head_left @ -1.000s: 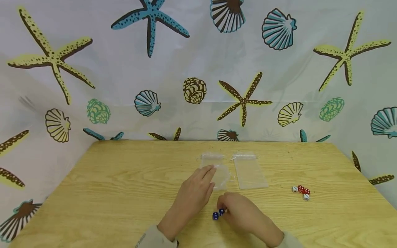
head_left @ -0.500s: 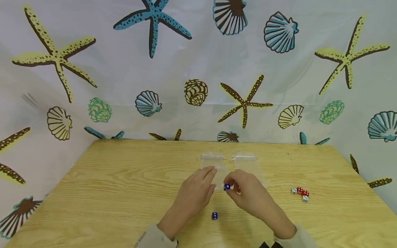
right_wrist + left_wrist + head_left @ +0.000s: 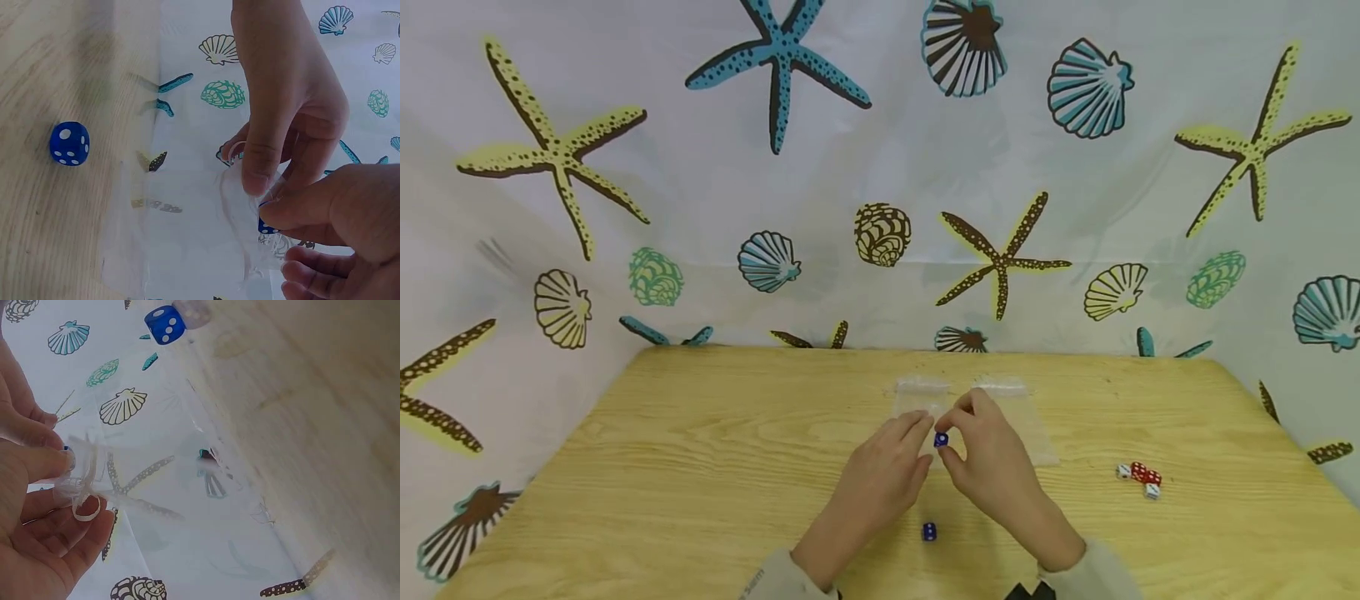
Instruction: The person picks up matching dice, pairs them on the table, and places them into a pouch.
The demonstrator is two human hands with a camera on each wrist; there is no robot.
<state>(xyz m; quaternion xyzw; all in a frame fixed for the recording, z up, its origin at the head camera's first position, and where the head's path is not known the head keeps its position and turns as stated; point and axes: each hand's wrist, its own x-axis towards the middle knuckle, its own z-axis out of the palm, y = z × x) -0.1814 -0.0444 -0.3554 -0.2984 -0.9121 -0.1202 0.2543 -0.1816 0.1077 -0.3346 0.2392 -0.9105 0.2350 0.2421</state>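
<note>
Two sheer drawstring bags lie near the middle of the table. My left hand [image 3: 883, 468] is over the left-hand bag [image 3: 917, 395] and holds it near its mouth, where a white cord loop [image 3: 86, 509] shows by the fingers. Between thumb and fingertips, my right hand [image 3: 994, 454] pinches a blue die [image 3: 941, 439] right at the mouth of that bag [image 3: 234, 250]. In the right wrist view the fingers partly cover this die [image 3: 269, 226]. A second blue die [image 3: 929, 532] rests on the table nearer to me, below both hands.
The other sheer bag [image 3: 1030, 429] lies flat behind the right hand. To the right, red dice [image 3: 1138, 472] and white dice [image 3: 1152, 492] sit in a small cluster on the wooden table [image 3: 700, 450]. A cloth with shells and starfish [image 3: 820, 308] surrounds the table's back and sides.
My right hand picked up one of the two blue dice and carried it up and left to the bag's mouth. The left hand has stayed at the bag. The head view has shifted slightly.
</note>
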